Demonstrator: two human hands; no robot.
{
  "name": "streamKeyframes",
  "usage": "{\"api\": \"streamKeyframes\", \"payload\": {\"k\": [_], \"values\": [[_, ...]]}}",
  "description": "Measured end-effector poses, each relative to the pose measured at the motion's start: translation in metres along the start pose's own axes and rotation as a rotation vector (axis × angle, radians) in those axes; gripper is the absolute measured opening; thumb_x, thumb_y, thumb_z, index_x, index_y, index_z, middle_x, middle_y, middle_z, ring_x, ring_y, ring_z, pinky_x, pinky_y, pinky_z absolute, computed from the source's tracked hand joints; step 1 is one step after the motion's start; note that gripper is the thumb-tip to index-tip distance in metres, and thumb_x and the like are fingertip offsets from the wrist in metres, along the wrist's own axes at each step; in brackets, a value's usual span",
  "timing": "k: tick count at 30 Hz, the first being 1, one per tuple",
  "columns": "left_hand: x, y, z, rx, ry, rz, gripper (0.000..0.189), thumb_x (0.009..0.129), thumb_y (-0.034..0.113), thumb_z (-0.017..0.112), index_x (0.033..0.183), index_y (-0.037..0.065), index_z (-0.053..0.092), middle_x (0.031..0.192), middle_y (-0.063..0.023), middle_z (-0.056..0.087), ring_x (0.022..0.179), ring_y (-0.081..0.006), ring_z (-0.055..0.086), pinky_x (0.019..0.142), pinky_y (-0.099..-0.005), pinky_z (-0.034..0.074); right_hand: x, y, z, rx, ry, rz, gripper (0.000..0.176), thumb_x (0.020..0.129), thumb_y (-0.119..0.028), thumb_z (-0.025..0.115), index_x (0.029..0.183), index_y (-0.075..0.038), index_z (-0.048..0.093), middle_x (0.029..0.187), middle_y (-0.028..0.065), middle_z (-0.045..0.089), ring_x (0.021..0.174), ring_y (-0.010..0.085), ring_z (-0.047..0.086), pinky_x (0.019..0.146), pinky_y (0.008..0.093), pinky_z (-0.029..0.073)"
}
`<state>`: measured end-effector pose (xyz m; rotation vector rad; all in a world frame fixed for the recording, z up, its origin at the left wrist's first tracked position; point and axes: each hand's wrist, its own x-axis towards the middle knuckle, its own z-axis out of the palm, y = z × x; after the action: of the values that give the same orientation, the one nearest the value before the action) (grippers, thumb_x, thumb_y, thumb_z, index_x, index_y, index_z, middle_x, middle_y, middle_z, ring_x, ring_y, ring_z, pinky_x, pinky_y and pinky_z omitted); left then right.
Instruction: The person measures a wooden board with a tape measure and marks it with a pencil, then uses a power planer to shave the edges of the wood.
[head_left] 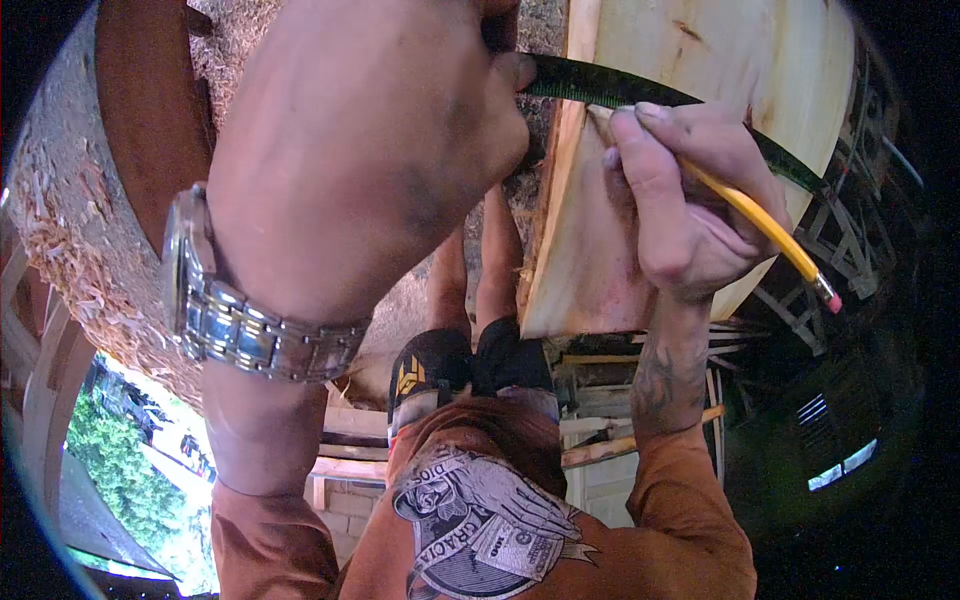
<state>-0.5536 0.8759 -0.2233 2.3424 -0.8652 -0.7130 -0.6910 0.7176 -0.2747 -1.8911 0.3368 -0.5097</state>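
Pale wood fills the upper right of the view: a thick board [730,50] with a rough, bark-coloured edge, seen from steeply above. Across its face runs a dark green tape [610,90] (probably a measuring tape, though its marks are too blurred to read).

The left hand [370,150] is closed into a loose fist very near the camera. Its thumb and fingertips pinch the tape's end just off the board's left edge. A steel watch [240,320] sits on that wrist.

The right hand [685,210] lies on the board with its fingers curled around a yellow pencil [770,238]. The pink eraser [828,297] points down and to the right, away from the wood. The pencil's tip is hidden behind the fingers, where they press against the tape and the board's surface, so I cannot tell whether it touches the wood.

Below the hands are the person's own bare legs, dark shorts and a rust-orange printed shirt [480,520]. Wood shavings [70,230] cover the floor to the left.
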Motion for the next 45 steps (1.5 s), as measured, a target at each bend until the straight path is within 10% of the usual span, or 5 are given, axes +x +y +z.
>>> {"api": "streamKeyframes", "payload": {"k": [27, 30, 31, 45], "values": [[0.021, 0.006, -0.006, 0.005, -0.113, -0.115, 0.016, 0.085, 0.012, 0.073, 0.083, -0.004, 0.072, 0.061, -0.0104, 0.063, 0.055, -0.0107, 0.057, 0.055, -0.0287, 0.046, 0.001, -0.006, -0.007, 0.33, 0.332, 0.267, 0.01, 0.083, 0.005, 0.07, 0.088, -0.001, 0.064, 0.07, 0.0027, 0.061, 0.052, 0.0064, 0.056, 0.046, 0.0198, 0.042], [0.021, 0.009, -0.006, -0.054, -0.091, -0.151, 0.018, 0.079, 0.018, 0.069, 0.081, 0.001, 0.075, 0.066, -0.0198, 0.067, 0.063, -0.0361, 0.068, 0.064, -0.0411, 0.056, 0.004, -0.007, -0.007, 0.324, 0.329, 0.269, 0.01, 0.083, 0.003, 0.07, 0.087, -0.002, 0.064, 0.066, 0.0005, 0.06, 0.051, 0.0051, 0.055, 0.045, 0.0196, 0.042], [0.019, 0.008, -0.005, -0.031, -0.113, -0.112, 0.015, 0.086, 0.012, 0.072, 0.085, -0.004, 0.071, 0.061, -0.0093, 0.062, 0.056, -0.0105, 0.056, 0.055, -0.0287, 0.046, 0.005, -0.007, -0.007, 0.328, 0.324, 0.264, 0.01, 0.083, 0.003, 0.071, 0.087, -0.003, 0.064, 0.065, -0.0002, 0.06, 0.05, 0.0047, 0.054, 0.045, 0.0196, 0.041], [0.018, 0.006, -0.008, -0.025, -0.131, -0.085, 0.015, 0.084, 0.011, 0.068, 0.085, -0.004, 0.07, 0.064, -0.011, 0.064, 0.058, -0.0125, 0.06, 0.059, -0.0306, 0.049, 0.006, -0.012, -0.009, 0.33, 0.349, 0.355, 0.006, 0.085, -0.003, 0.071, 0.088, -0.004, 0.066, 0.063, -0.0003, 0.061, 0.049, 0.0042, 0.054, 0.044, 0.0194, 0.04]]}}
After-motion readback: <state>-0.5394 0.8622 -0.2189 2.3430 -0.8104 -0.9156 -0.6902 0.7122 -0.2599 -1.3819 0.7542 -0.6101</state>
